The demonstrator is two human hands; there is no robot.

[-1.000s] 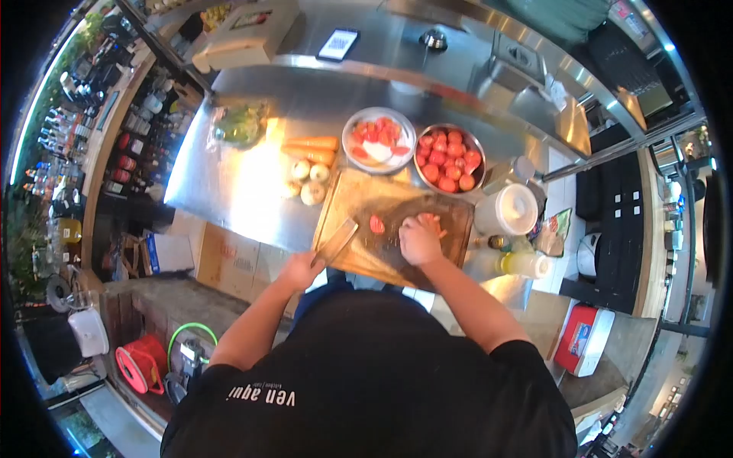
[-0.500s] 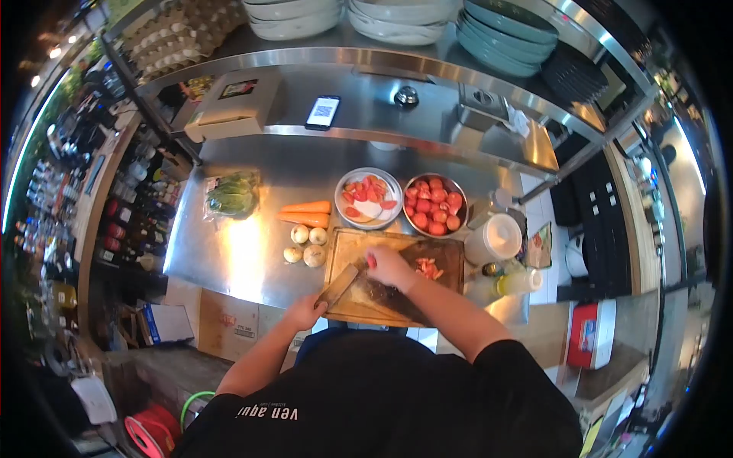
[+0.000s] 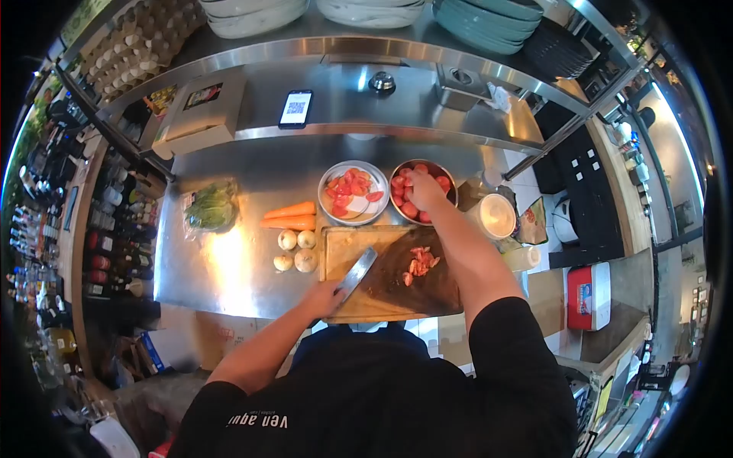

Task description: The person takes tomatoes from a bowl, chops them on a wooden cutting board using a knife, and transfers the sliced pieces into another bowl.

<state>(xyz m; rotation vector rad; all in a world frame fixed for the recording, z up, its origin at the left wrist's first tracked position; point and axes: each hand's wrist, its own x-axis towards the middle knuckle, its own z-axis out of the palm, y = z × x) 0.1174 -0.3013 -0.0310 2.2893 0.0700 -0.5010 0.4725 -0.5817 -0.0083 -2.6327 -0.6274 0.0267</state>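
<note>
My left hand (image 3: 326, 298) is closed round the handle of a knife (image 3: 356, 272), whose broad blade slants over the wooden cutting board (image 3: 343, 242). With the arm stretched forward, my right hand (image 3: 424, 191) reaches into a metal bowl of red tomatoes (image 3: 409, 208). Its fingers are among the tomatoes, and their tips are partly hidden. Small tomato pieces (image 3: 421, 265) lie in a heap on the dark, wet right half of the board. Beside the tomato bowl, a white bowl (image 3: 325, 211) contains cut tomato wedges (image 3: 351, 185).
Left of the board are carrots (image 3: 290, 216), several onions (image 3: 305, 260) and bagged greens (image 3: 211, 206). A lidded tub (image 3: 496, 217) and bottles stand at the right. Above the counter, a shelf carries a phone (image 3: 295, 108), a bell (image 3: 382, 83) and a box (image 3: 200, 114).
My right hand has moved from beside the knife on the board to the tomato bowl. The knife has turned so its blade shows flat, still in my left hand. The view has shifted slightly.
</note>
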